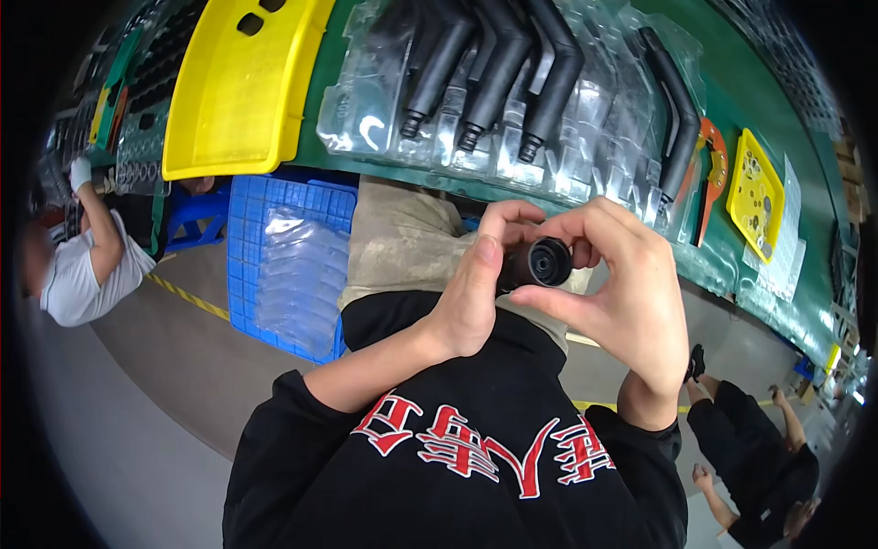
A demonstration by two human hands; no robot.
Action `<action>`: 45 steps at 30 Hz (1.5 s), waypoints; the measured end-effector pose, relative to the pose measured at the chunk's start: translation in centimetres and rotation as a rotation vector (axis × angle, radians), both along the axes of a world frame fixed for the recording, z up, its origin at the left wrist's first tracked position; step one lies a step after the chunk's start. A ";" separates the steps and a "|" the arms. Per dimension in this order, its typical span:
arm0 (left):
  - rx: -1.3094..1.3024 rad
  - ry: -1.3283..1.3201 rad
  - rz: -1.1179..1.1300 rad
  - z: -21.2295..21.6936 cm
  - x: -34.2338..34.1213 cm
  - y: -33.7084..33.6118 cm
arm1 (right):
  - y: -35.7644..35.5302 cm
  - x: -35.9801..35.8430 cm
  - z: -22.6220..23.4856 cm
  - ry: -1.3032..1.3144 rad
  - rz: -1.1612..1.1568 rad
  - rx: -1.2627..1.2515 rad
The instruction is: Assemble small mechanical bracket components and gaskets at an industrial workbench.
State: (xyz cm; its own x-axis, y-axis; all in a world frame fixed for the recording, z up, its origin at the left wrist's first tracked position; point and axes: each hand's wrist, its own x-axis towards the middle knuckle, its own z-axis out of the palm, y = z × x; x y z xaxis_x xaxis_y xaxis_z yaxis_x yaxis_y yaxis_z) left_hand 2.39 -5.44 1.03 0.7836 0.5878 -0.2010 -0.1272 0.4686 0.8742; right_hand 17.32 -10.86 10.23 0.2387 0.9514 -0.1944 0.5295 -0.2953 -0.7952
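Note:
In front of my lap I hold a black tubular part [550, 263], its round open end with stepped rings inside turned up toward me. My left hand [471, 297] is closed round its left side. The thumb and curled fingers of my right hand [631, 288] grip it from the right. Its far end is hidden behind my fingers. Beyond my hands, a clear moulded plastic tray [366, 114] on the bench carries several bent black handles [549, 78] with threaded tips. One more bent black handle [677, 110] lies apart toward the tray's right side.
Right of the tray lie an orange-handled tool [716, 169] and a small yellow tray [773, 206] of little rings. A large yellow bin [242, 101] sits at left. Below it, a blue crate [245, 274] holds clear plastic trays [302, 284]. Other people are at far left and lower right.

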 end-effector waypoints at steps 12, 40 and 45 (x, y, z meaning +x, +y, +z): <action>0.129 0.161 -0.127 0.0 0.0 0.9 | -3.4 1.2 -0.5 -0.186 0.054 0.020; 0.117 0.101 -0.110 -1.2 0.1 0.2 | -15.1 32.1 -8.2 -0.573 -0.609 -0.459; 0.111 0.045 -0.083 -1.3 -0.1 0.2 | -15.4 34.0 -8.7 -0.643 -0.523 -0.338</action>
State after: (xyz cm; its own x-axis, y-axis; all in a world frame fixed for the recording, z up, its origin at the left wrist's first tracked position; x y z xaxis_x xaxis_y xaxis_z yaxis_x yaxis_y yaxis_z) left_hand 2.28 -5.21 -0.29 0.8222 0.5417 -0.1746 -0.0514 0.3762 0.9251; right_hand 51.36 -26.24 1.53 0.7854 0.6065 -0.1234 0.5747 -0.7887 -0.2182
